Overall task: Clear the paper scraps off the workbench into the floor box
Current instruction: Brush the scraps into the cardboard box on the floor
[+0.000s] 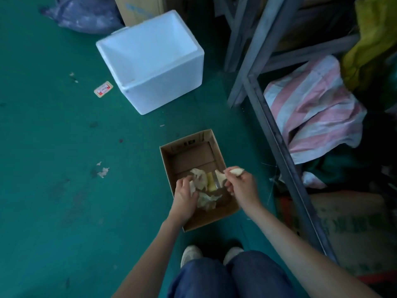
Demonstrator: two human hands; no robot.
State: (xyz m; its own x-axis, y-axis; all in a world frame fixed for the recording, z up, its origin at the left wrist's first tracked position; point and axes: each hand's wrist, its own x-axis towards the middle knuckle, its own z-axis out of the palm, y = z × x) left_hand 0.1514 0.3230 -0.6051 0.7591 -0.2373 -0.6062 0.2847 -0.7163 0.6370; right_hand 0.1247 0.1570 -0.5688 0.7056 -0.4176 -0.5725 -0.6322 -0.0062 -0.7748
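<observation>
Can't see much of the left hand [185, 195] fingers, they're tucked under the crumpled paper scraps [203, 190] inside the cardboard box [206, 220]. The near part of the box floor is covered by both hands and the paper. Some yellow thing [211, 182] sits in there, too blurry to name. The little label [103, 89] on the floor has print too small to read. The grey bag [83, 14] and yellow sack [373, 39] are cut off by the frame edge.
</observation>
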